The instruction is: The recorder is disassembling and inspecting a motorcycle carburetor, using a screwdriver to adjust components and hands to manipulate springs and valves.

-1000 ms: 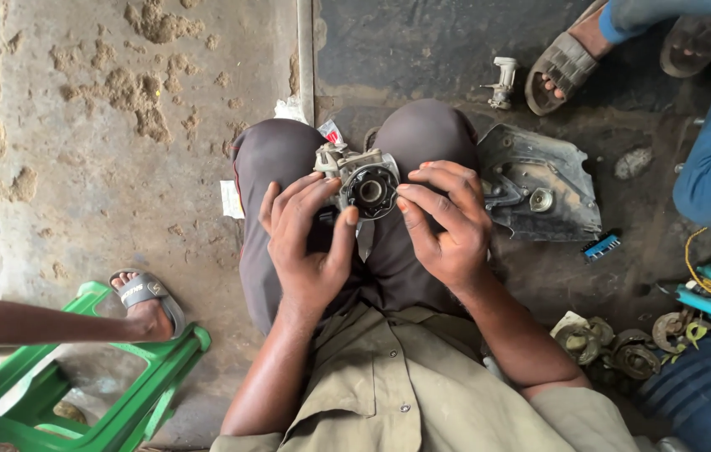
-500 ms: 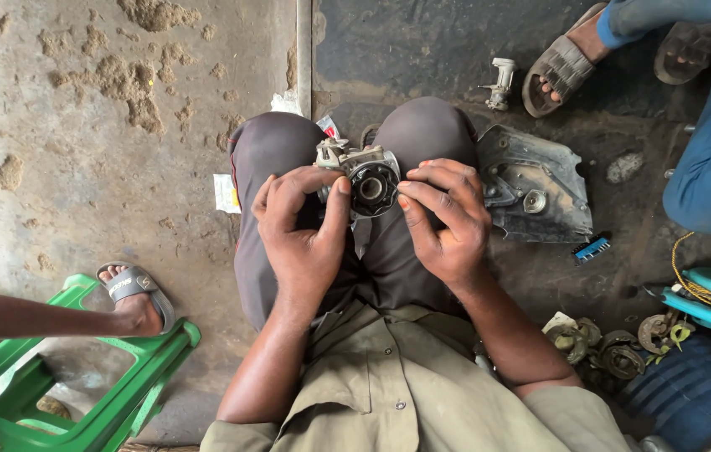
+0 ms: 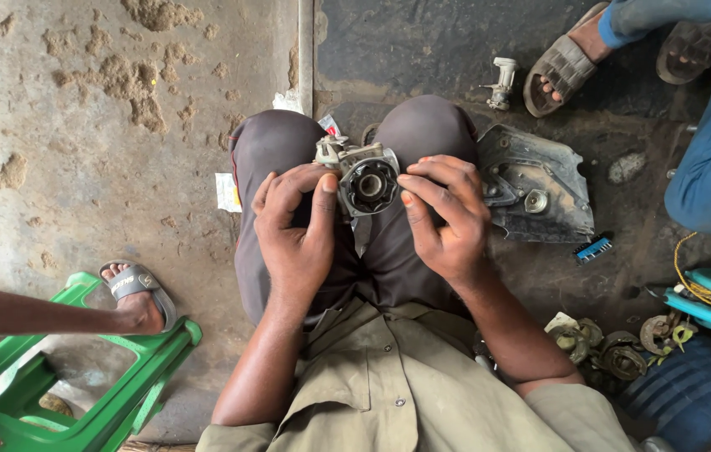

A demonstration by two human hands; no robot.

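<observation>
1. Both hands hold a round grey metal engine part (image 3: pixel 366 180) above the person's knees — its dark bore faces the camera.
2. The left hand (image 3: pixel 295 234) curls its fingers around the part's left side, thumb pressed on the rim.
3. The right hand (image 3: pixel 448 222) grips the right side; its fingertips seem to touch the rim.
4. A flat metal cover (image 3: pixel 540 188) lies on the ground beside the right knee — a green plastic stool (image 3: pixel 79 393) stands lower left.

I see a dark oily floor (image 3: pixel 422 50). On it, the grey metal cover plate (image 3: pixel 540 188); beyond it, a small white fitting (image 3: pixel 502 82); beside it, a blue clip (image 3: pixel 594 249).
</observation>
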